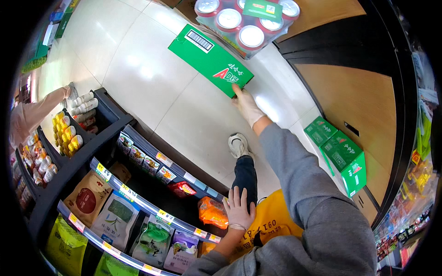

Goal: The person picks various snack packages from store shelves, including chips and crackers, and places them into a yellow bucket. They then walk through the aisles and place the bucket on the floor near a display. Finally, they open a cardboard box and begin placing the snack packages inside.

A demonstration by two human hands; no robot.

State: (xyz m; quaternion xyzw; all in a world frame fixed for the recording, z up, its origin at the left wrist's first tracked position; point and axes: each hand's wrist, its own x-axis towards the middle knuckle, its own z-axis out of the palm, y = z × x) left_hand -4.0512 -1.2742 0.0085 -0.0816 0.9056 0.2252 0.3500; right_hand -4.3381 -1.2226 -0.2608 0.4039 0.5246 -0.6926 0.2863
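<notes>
My right hand, in a pale thin glove, grips the near corner of a long green carton. Its thumb lies on the top face; the other fingers are mostly hidden at the edge. The carton bears a barcode and printed lettering and extends over the tiled floor. Just beyond it is a shrink-wrapped pack of red cans with silvery lids. My left hand, gloved too, holds nothing and has its fingers spread. It is in front of my yellow apron, near an orange packet on the shelf.
Shelving with price strips curves along the left, stocked with snack pouches. Bottles fill racks farther left, near another person's leg. Green cartons stand beside a wood-panelled unit at right. My shoe is on the floor.
</notes>
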